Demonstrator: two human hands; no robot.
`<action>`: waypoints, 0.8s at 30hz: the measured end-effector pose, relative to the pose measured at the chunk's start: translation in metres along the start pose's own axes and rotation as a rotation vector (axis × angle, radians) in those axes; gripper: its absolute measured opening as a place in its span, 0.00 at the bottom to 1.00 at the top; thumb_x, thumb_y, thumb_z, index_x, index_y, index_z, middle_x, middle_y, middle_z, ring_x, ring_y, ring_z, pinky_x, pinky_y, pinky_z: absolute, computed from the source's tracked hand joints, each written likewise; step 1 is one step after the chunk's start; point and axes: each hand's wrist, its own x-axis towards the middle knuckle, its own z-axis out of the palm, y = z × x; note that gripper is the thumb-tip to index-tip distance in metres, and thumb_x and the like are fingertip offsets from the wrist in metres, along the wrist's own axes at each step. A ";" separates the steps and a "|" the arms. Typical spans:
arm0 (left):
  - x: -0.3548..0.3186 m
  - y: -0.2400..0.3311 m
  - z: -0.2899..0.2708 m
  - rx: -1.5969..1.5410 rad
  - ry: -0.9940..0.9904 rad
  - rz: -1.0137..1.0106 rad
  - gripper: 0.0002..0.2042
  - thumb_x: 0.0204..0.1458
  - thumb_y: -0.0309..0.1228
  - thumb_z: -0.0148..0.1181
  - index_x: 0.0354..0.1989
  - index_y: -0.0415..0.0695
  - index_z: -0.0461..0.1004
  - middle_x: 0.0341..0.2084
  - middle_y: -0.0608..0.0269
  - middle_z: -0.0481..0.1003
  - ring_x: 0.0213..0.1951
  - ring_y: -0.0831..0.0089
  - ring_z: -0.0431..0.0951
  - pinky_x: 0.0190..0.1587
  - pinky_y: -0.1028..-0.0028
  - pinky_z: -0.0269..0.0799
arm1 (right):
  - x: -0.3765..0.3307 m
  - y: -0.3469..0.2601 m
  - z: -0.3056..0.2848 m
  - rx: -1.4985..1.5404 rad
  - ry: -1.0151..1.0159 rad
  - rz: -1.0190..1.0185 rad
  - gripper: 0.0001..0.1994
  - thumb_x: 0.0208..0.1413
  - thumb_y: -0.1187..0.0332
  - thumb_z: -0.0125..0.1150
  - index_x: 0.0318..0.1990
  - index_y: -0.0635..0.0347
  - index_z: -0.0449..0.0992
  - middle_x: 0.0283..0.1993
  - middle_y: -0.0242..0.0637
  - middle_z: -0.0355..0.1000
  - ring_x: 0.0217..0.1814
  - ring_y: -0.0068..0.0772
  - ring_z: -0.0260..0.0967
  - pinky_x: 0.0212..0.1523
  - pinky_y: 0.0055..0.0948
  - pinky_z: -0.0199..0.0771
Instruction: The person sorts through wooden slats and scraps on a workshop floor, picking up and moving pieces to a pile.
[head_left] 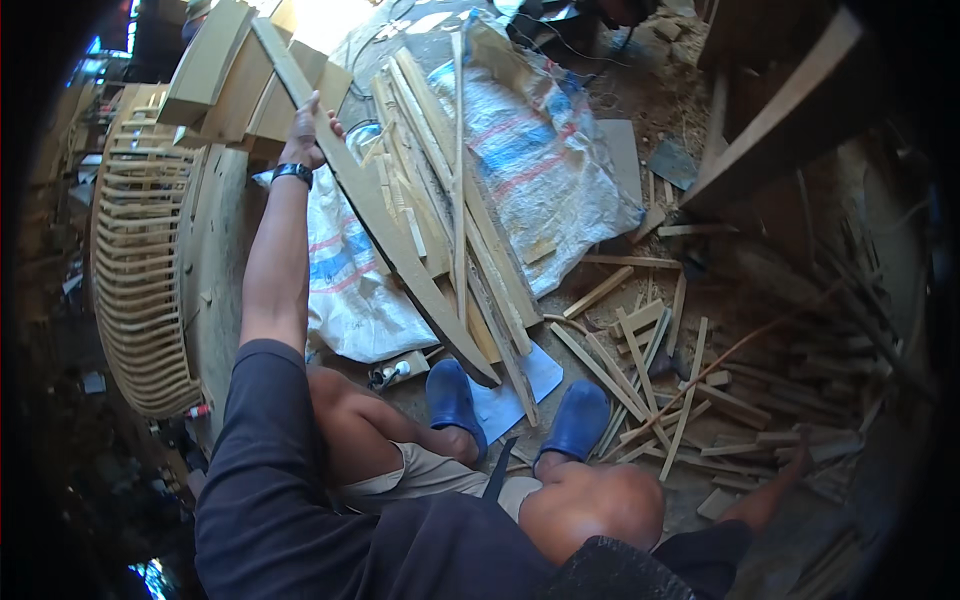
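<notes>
My left hand (308,135), at the end of my outstretched arm, is closed round a long wooden board (403,262). The board slants from the stacked timber at the upper left down toward my feet, its lower end tapering near a blue clog. Off to the right, my right hand (803,452) reaches over a heap of wooden offcuts (835,445). It is small and dark there, so its fingers and anything in them cannot be made out. More long wooden strips (490,240) lie beside the held board, on woven sacks.
White woven sacks (520,140) with blue and red stripes lie ahead. A curved slatted wooden piece (145,260) stands at the left, near thick timber blocks (215,75). Loose sticks (640,370) cross on the floor by my blue clogs (575,420). A wooden beam (780,105) juts in at the upper right.
</notes>
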 end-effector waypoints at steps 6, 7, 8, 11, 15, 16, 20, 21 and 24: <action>0.044 -0.061 0.010 0.694 0.314 0.192 0.61 0.40 0.67 0.63 0.68 0.27 0.44 0.61 0.32 0.60 0.63 0.49 0.63 0.64 0.58 0.59 | 0.011 -0.002 -0.026 -0.004 -0.009 -0.032 0.49 0.41 0.43 0.66 0.63 0.70 0.56 0.62 0.57 0.60 0.67 0.51 0.57 0.68 0.40 0.54; 0.040 -0.077 0.007 0.811 0.432 0.248 0.65 0.37 0.68 0.65 0.68 0.24 0.41 0.65 0.31 0.55 0.69 0.49 0.55 0.68 0.62 0.53 | 0.010 -0.001 -0.023 0.005 -0.037 -0.033 0.48 0.41 0.43 0.66 0.63 0.70 0.55 0.62 0.57 0.61 0.66 0.51 0.57 0.68 0.40 0.54; 0.036 -0.102 -0.009 0.898 0.448 0.258 0.67 0.33 0.69 0.66 0.68 0.24 0.40 0.66 0.31 0.52 0.69 0.49 0.53 0.69 0.63 0.51 | 0.005 0.000 -0.018 -0.005 -0.060 -0.033 0.48 0.41 0.44 0.66 0.63 0.70 0.55 0.62 0.56 0.61 0.66 0.50 0.57 0.68 0.40 0.55; 0.022 -0.199 0.000 1.070 0.416 0.039 0.69 0.30 0.72 0.65 0.70 0.30 0.39 0.69 0.35 0.48 0.71 0.47 0.48 0.70 0.58 0.46 | 0.010 -0.002 -0.029 -0.002 -0.033 -0.037 0.48 0.40 0.45 0.66 0.64 0.69 0.55 0.61 0.56 0.61 0.66 0.50 0.58 0.67 0.40 0.56; 0.004 -0.252 -0.016 1.003 0.455 0.153 0.61 0.38 0.69 0.61 0.71 0.36 0.41 0.69 0.34 0.44 0.71 0.42 0.45 0.71 0.55 0.43 | 0.006 -0.004 -0.031 0.003 -0.072 -0.055 0.47 0.40 0.48 0.66 0.64 0.68 0.55 0.61 0.55 0.62 0.65 0.49 0.59 0.67 0.39 0.57; -0.002 -0.260 -0.014 1.108 0.478 0.212 0.59 0.40 0.68 0.60 0.72 0.38 0.41 0.70 0.34 0.43 0.71 0.41 0.44 0.71 0.54 0.42 | 0.004 -0.002 -0.034 0.000 -0.078 -0.062 0.47 0.39 0.48 0.66 0.64 0.68 0.55 0.61 0.55 0.62 0.65 0.49 0.59 0.66 0.39 0.57; -0.008 -0.262 0.011 1.066 0.483 0.265 0.47 0.47 0.60 0.57 0.71 0.45 0.50 0.70 0.34 0.40 0.71 0.38 0.40 0.68 0.42 0.40 | -0.001 0.000 -0.044 -0.004 -0.086 -0.076 0.47 0.39 0.50 0.66 0.65 0.67 0.55 0.61 0.54 0.62 0.64 0.48 0.60 0.66 0.39 0.58; -0.012 -0.266 0.035 1.025 0.469 0.234 0.41 0.49 0.54 0.56 0.70 0.46 0.54 0.70 0.35 0.40 0.70 0.37 0.39 0.66 0.34 0.39 | 0.003 -0.002 -0.052 0.002 -0.068 -0.081 0.47 0.38 0.51 0.66 0.65 0.67 0.54 0.61 0.54 0.63 0.64 0.47 0.60 0.66 0.39 0.58; -0.017 -0.264 0.039 1.025 0.471 0.260 0.38 0.49 0.48 0.56 0.68 0.43 0.56 0.71 0.40 0.41 0.70 0.37 0.38 0.65 0.32 0.39 | -0.001 -0.001 -0.051 0.005 -0.094 -0.096 0.47 0.38 0.52 0.66 0.65 0.66 0.54 0.61 0.53 0.63 0.64 0.47 0.61 0.65 0.38 0.59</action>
